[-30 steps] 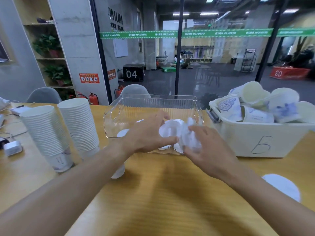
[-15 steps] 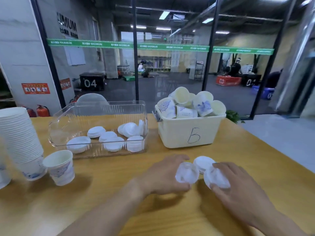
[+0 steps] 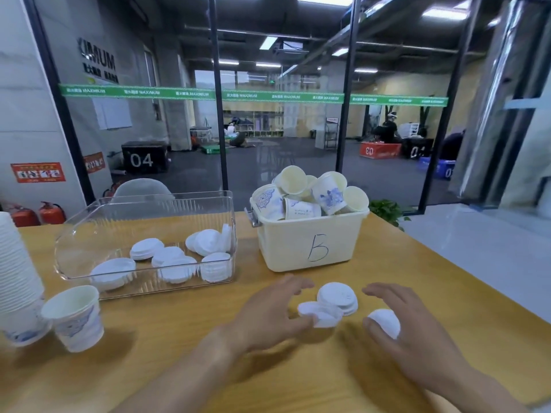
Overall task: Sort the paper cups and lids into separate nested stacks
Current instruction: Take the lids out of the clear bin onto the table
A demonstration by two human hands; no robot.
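On the wooden table (image 3: 185,347), both hands work at white lids in front of the bin.

Left hand (image 3: 268,314) pinches a lid (image 3: 320,315) at its thumb, fingers spread; right hand (image 3: 414,332) holds another lid (image 3: 384,321) under its thumb. A nested lid stack (image 3: 338,296) sits between them. At 12 o'clock stands the cup bin (image 3: 310,248), at 10 o'clock the clear lid tray (image 3: 143,210), at 9 o'clock a single cup (image 3: 76,318) beside a cup stack (image 3: 15,278).

A single head-worn wide-angle view is provided, directed forward and down across the wooden surface (image 3: 185,347) from close range; the glass partition (image 3: 283,129) beyond is included.
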